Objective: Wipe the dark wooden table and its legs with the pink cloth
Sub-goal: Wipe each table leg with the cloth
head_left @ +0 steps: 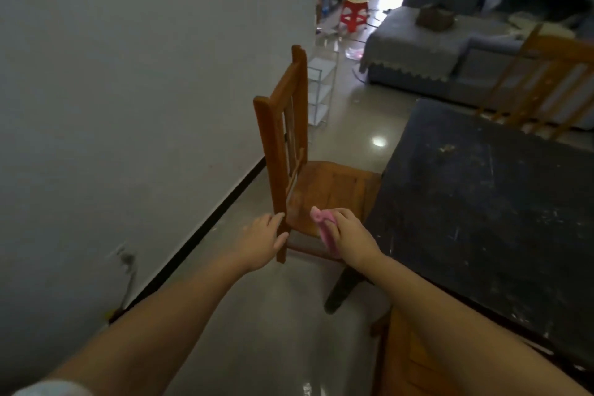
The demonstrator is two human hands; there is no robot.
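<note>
Nearest, both bare forearms reach forward over a glossy grey floor point(257, 315); the left hand point(262, 239) is spread loosely, its fingers against the rear post of a chair point(321, 183) at about 11 o'clock from it, touching rather than clamped; the right hand point(348, 235) is closed around the cloth point(323, 228), a soft pink wad that pokes out past the knuckles over the chair seat's near edge; it looks light and limp, so bunching it in the palm seems the sensible hold, and it should mould round a leg easily; at 3 o'clock from that hand lies the desk point(482, 219), a dark wooden slab, flat, stiff and probably heavy, its matt top scuffed with pale streaks and crumbs; one dark desk leg point(342, 288) angles down to the floor beneath the wrist; the chair is smooth orange-brown wood with a slatted back; farther off, at 1 o'clock, a grey sofa point(418, 51) with a fringed cover, and at 12 o'clock a red plastic stool point(353, 14).
</note>
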